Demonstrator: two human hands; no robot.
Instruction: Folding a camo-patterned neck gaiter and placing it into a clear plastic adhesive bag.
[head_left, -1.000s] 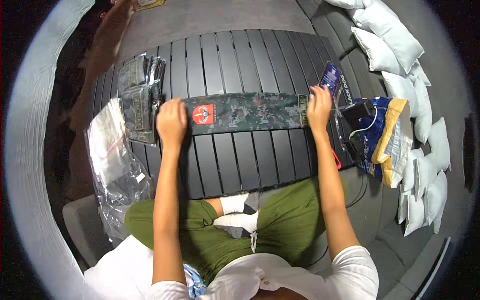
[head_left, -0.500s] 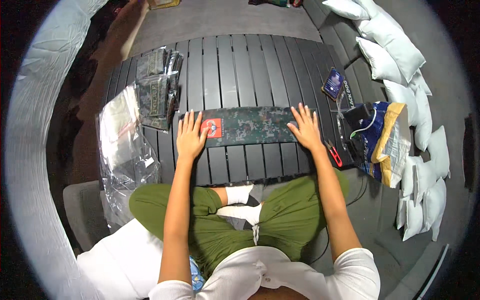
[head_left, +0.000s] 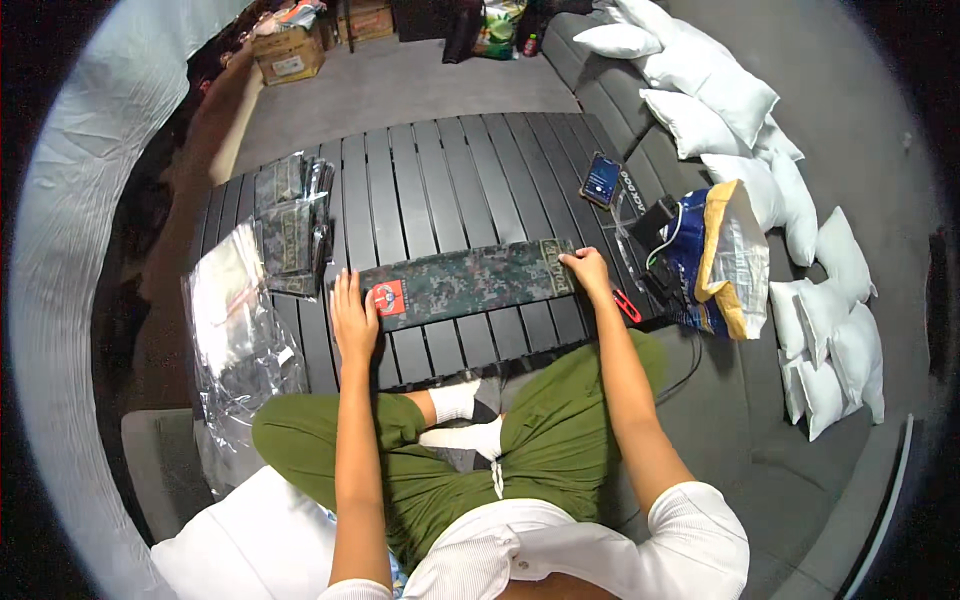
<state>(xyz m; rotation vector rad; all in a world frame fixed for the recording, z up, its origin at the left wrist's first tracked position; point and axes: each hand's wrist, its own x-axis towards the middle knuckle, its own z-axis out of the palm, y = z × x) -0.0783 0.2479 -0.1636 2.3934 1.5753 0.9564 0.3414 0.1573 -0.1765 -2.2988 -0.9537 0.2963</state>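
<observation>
A long, flat strip of dark green camouflage cloth (head_left: 470, 283) lies across the slatted black table in front of me. Its left end carries a red square patch (head_left: 386, 297), and a lettered panel (head_left: 555, 268) shows at the right end. My left hand (head_left: 354, 315) rests flat at the left end beside the red patch, fingers stretched out. At the upper right corner, my right hand (head_left: 586, 272) pinches the cloth's edge between thumb and bent fingers. Red-handled thread snips (head_left: 626, 306) lie just right of that hand.
Packed camouflage pieces in clear sleeves (head_left: 287, 225) are stacked at the table's left, beside empty-looking plastic bags (head_left: 235, 285). A phone (head_left: 602, 180) and a blue-yellow bag (head_left: 722, 260) stand right. White pillows (head_left: 700, 85) line the sofa; cardboard boxes (head_left: 288, 55) sit far left.
My right hand has gone from lying flat to pinching the cloth's right end, where the lettered panel now shows. My left hand stays at the left end. The view has shifted.
</observation>
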